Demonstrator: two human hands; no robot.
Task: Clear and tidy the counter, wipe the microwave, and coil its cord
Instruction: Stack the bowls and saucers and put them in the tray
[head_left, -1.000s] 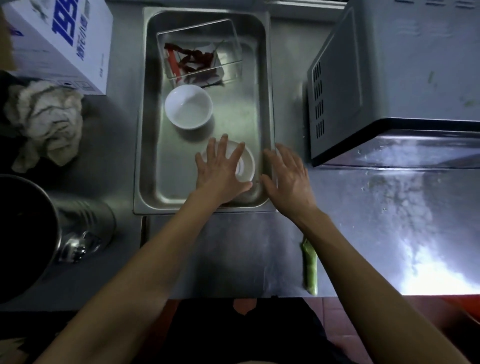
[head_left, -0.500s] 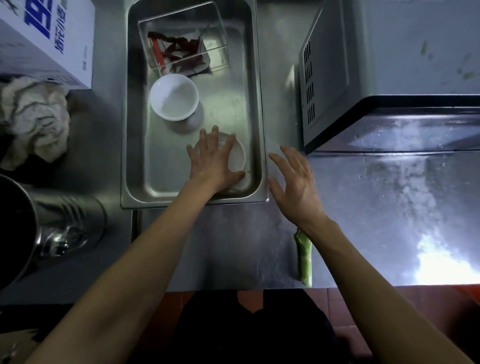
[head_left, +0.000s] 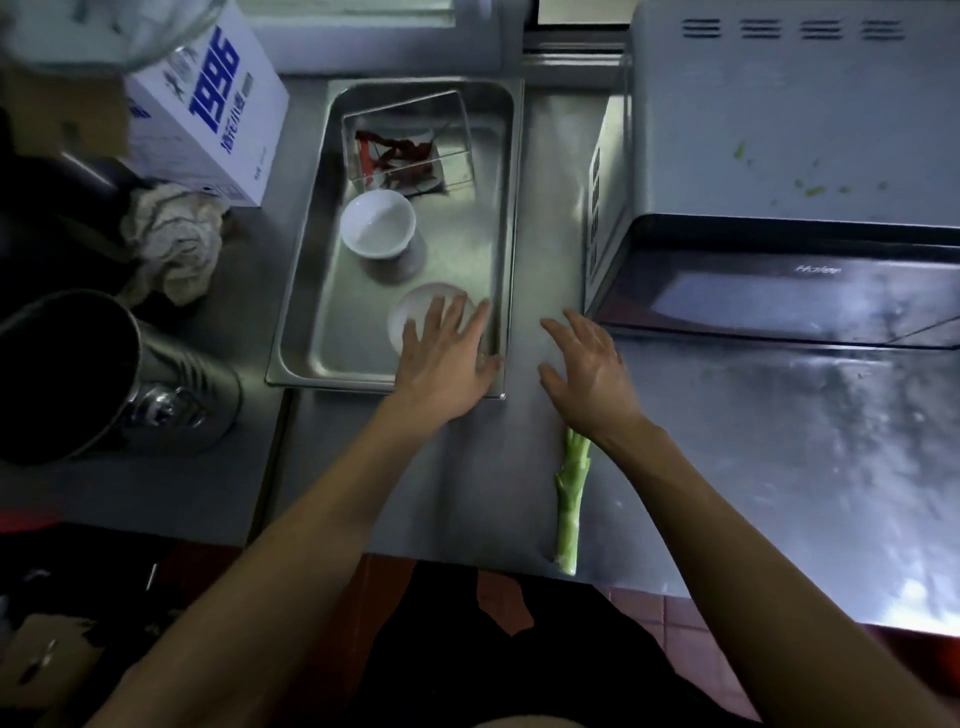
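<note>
A steel tray (head_left: 306, 332) lies on the steel counter (head_left: 753, 457). In it are a clear box of red chillies (head_left: 405, 150), an upright white bowl (head_left: 377, 223) and a white dish (head_left: 415, 312) at its near right corner. My left hand (head_left: 447, 353) lies flat over that dish with straight fingers. My right hand (head_left: 587, 369) is spread, fingers straight, over the bare counter between the tray and the grey microwave (head_left: 779, 171). Green specks dot the microwave top. Its cord is out of sight. A green stalk (head_left: 570, 499) lies by my right wrist.
A blue-and-white carton (head_left: 208, 114) stands at the back left with a crumpled cloth (head_left: 171, 239) in front of it. A large steel pot (head_left: 104, 374) lies on its side at the left. The counter's near edge runs just past the stalk.
My right hand has drawn away from the tray's right rim onto the counter. My left hand stays on the white dish. The view has tilted up, showing more of the back.
</note>
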